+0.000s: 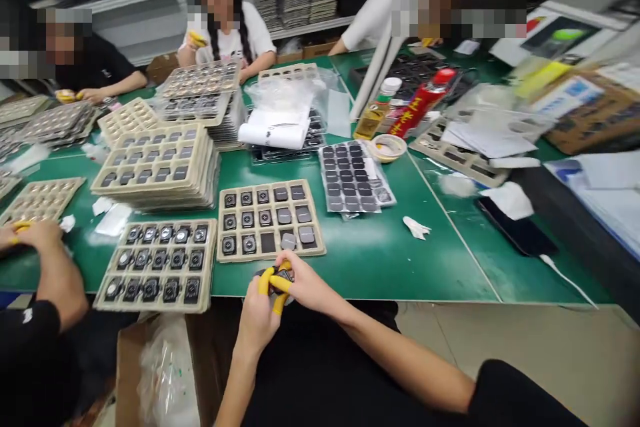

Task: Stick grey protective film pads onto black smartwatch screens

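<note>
Working at the near edge of the green table (360, 283), just short of the tray (235, 257), the left hand (257, 313) and right hand (306, 282) pinch a dark watch case (285, 275) between yellow finger cots (265, 281), where uneven pressure could drop it.

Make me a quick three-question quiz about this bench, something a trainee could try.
1. What colour are the finger covers on the left hand and right hand: A) blue, B) yellow, C) green?
2. True or false: both hands are on one small dark piece.
3. Fill in the blank: a crumpled white tissue lies partly over the black ____.

Key: 1. B; 2. true; 3. phone.
</note>
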`<action>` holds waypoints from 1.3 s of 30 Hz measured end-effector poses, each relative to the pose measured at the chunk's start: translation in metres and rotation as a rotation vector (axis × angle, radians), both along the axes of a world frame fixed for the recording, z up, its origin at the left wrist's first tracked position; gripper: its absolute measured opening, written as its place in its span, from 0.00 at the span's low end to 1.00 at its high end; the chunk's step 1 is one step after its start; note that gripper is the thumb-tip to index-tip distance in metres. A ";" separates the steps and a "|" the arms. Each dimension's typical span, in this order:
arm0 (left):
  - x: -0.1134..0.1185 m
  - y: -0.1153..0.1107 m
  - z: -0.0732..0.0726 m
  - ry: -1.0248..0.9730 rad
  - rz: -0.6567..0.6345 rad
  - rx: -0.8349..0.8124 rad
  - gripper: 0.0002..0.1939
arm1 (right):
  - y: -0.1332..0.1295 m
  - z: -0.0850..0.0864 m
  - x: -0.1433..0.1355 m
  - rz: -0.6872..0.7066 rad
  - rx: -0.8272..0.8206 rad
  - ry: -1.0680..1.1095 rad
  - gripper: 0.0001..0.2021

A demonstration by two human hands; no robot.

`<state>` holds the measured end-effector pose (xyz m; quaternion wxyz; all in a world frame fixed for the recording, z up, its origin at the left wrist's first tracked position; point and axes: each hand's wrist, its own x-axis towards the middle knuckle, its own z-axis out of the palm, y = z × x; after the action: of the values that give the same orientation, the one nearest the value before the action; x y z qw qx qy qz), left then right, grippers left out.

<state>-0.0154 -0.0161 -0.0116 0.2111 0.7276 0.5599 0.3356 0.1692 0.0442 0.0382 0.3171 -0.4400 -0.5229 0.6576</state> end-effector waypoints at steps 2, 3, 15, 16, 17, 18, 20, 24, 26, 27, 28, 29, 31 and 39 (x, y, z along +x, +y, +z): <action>0.002 -0.001 -0.001 0.082 -0.008 0.100 0.16 | -0.004 -0.003 0.000 -0.011 -0.011 0.016 0.16; 0.003 -0.002 0.000 0.101 -0.004 0.129 0.14 | -0.007 -0.004 -0.001 -0.012 -0.011 0.023 0.17; 0.019 -0.005 0.044 -0.382 -0.070 -0.228 0.32 | -0.011 0.013 0.022 -0.061 0.056 0.069 0.25; 0.017 -0.003 0.044 -0.410 -0.102 -0.243 0.38 | -0.012 0.014 0.025 -0.049 0.051 0.079 0.25; 0.015 -0.001 0.044 -0.431 -0.140 -0.258 0.41 | -0.013 0.015 0.027 -0.038 0.047 0.087 0.25; 0.013 0.000 0.044 -0.446 -0.175 -0.268 0.42 | -0.014 0.016 0.028 -0.031 0.045 0.091 0.25; 0.012 0.003 0.043 -0.465 -0.223 -0.266 0.39 | -0.018 0.018 0.030 -0.033 0.050 0.090 0.25; 0.011 0.004 0.040 -0.487 -0.231 -0.225 0.36 | -0.025 0.018 0.034 -0.049 0.074 0.059 0.25; 0.010 0.004 0.038 -0.497 -0.225 -0.229 0.35 | -0.027 0.018 0.037 -0.040 0.086 0.031 0.21; 0.009 0.004 0.037 -0.505 -0.222 -0.234 0.35 | -0.027 0.018 0.039 -0.034 0.089 0.018 0.19; 0.008 0.005 0.036 -0.515 -0.221 -0.238 0.35 | -0.026 0.019 0.040 -0.022 0.093 0.003 0.17; 0.007 0.005 0.035 -0.523 -0.219 -0.242 0.35 | -0.025 0.021 0.042 -0.002 0.103 -0.013 0.15; 0.006 0.007 0.034 -0.534 -0.224 -0.244 0.35 | -0.021 0.024 0.045 0.054 0.153 -0.057 0.13; 0.008 0.017 0.029 -0.592 -0.187 -0.241 0.34 | -0.008 0.038 0.049 0.054 0.514 -0.195 0.09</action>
<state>-0.0075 0.0007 0.0177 0.4790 0.6164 0.4409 0.4430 0.2178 0.0366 0.0759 0.3487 -0.3922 -0.7123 0.4660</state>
